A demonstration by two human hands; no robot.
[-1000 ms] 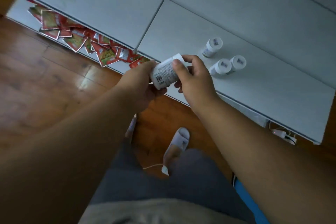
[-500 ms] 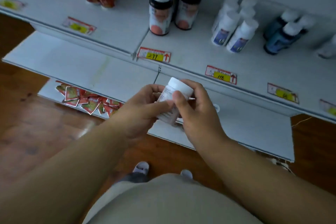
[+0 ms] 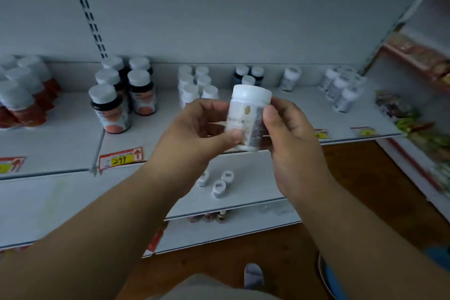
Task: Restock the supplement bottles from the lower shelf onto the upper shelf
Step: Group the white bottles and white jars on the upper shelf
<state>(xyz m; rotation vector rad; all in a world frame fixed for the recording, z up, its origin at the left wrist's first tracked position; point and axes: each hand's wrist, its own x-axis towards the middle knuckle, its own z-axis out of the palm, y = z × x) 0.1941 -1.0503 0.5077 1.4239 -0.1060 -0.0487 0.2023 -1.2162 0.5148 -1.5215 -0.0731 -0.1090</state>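
Note:
A white supplement bottle [image 3: 248, 114] with a white cap stands upright between both hands, in front of the upper shelf [image 3: 60, 143]. My left hand [image 3: 194, 134] pinches its lower left side with thumb and fingers. My right hand [image 3: 289, 139] grips its right side, thumb on the label. Three small white bottles [image 3: 218, 182] stand on the lower shelf [image 3: 255, 190], just below the hands. On the upper shelf a lone matching white bottle [image 3: 289, 78] stands at the back right.
The upper shelf carries rows of bottles: dark ones with orange labels [image 3: 114, 102], small white ones [image 3: 197, 85], dark blue ones [image 3: 248, 75] and white ones far right [image 3: 343, 90]. Price tags [image 3: 120, 159] line its front edge. Snack packets [image 3: 414, 126] fill the right-hand shelving. Wooden floor lies below.
The view has swung up from the lower shelf to the upper shelf. Both hands have raised the white bottle and turned it upright, label toward me.

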